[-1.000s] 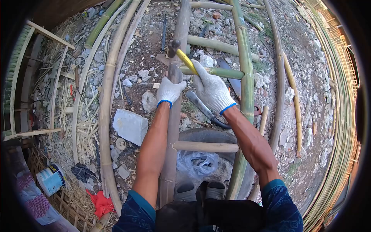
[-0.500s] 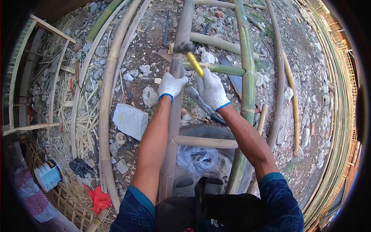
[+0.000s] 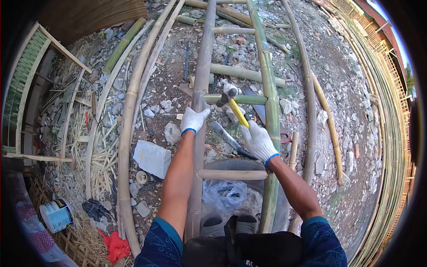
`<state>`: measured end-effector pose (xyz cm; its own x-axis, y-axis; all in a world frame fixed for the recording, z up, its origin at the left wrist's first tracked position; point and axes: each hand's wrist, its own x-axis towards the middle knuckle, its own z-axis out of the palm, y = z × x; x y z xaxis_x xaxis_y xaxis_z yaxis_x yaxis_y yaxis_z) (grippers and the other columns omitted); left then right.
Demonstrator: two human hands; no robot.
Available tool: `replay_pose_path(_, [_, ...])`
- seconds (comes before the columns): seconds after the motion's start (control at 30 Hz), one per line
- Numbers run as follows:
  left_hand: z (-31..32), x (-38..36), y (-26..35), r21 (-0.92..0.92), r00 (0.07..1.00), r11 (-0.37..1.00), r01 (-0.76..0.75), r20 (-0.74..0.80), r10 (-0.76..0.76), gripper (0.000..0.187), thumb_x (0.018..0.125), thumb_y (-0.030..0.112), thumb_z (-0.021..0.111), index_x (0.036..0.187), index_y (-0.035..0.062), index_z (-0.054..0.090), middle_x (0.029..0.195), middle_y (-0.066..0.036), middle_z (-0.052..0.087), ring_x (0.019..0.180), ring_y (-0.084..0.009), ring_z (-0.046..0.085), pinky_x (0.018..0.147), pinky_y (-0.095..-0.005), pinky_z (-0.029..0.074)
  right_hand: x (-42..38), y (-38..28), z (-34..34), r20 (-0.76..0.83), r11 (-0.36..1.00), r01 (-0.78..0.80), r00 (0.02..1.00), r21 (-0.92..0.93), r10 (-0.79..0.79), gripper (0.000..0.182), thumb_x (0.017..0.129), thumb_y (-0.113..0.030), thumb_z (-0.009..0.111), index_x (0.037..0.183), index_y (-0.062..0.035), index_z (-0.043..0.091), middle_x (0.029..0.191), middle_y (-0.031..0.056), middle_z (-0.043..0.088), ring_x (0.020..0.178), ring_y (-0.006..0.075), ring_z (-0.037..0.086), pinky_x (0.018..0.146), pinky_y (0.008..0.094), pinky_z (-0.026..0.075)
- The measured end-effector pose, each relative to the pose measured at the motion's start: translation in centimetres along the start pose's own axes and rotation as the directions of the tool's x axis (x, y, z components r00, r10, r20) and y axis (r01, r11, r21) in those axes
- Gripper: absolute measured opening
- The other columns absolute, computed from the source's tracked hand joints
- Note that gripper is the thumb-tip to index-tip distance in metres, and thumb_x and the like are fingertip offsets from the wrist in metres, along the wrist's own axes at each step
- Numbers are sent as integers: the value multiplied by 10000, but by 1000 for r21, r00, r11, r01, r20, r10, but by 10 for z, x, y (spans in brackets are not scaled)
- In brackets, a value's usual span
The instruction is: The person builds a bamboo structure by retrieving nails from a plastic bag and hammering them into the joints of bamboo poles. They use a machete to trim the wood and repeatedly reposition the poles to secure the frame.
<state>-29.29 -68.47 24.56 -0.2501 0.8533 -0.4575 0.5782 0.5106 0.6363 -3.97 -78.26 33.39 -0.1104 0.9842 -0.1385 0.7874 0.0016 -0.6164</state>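
In a white work glove, my left hand [image 3: 194, 120] grips the ladder's left bamboo pole [image 3: 196, 158], thumb laid across its top. My right hand [image 3: 259, 141], gloved too, is closed around the yellow handle of a hammer [image 3: 240, 113]. The dark hammer head hangs over the green bamboo rung [image 3: 244, 99], near where it meets the left pole. A greener bamboo pole [image 3: 269, 111] forms the ladder's right side. Below the rung lies a machete [image 3: 227, 137] with a dark handle. A handsaw [image 3: 257, 107] rests partly hidden under the ladder.
A pale stone block [image 3: 152, 159] sits left of the ladder. Near my feet are a clear plastic bag [image 3: 224, 194] and a tyre [image 3: 238, 165]. Long bamboo poles [image 3: 129, 107] flank both sides. A paint bucket [image 3: 56, 215] and red cloth [image 3: 116, 245] lie lower left. Rubble covers the ground.
The hammer has lifted off the left pole and swung right and toward me with my right hand. My left hand stays on the pole. The camera view has tilted slightly upward.
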Motion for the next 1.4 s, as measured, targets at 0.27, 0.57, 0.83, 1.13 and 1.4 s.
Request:
replay_pose_path(0.27, [-40,-77,-91,-320,934,894,-313,-277,227,540,1065,326,644,1452,-31,523,1336,-226,678,1213,-306,678,1041,-409,518,-253,102,-41,-266,866,-497,829,54,492,223,1015,-212,718,1054,-24,605,698,67,619,616,162,645,567,359,511])
replay_pose_path(0.57, [-25,-283,-150,-108,950,975,-195,-269,160,457,992,213,721,1362,-27,600,1334,-215,658,1262,-338,625,1109,-435,465,-384,108,33,-187,497,-496,549,712,815,268,934,-144,806,1038,-34,585,798,11,584,715,111,553,683,278,496])
replay_pose_path(0.83, [-9,-275,-130,225,869,903,-366,-264,418,394,933,248,763,1237,36,630,1189,-201,646,1163,-385,628,1027,-478,507,-361,99,32,-138,612,-592,650,525,747,259,897,-120,827,1024,-22,623,895,56,682,785,145,627,743,313,527])
replay_pose_path(1.13, [-27,-214,-107,629,861,633,-451,120,494,217,1009,275,608,922,79,635,851,-169,685,817,-386,719,723,-513,572,-358,113,39,-126,668,-589,700,454,703,324,911,-193,844,1043,-29,597,870,40,626,783,139,581,730,309,503])
replay_pose_path(1.4, [-7,-224,-108,598,897,739,-312,-71,436,266,1008,296,590,869,79,656,807,-172,712,758,-389,728,676,-541,576,-339,85,29,-43,702,-636,731,319,681,487,867,-307,872,1086,16,581,902,163,692,813,269,675,742,412,529])
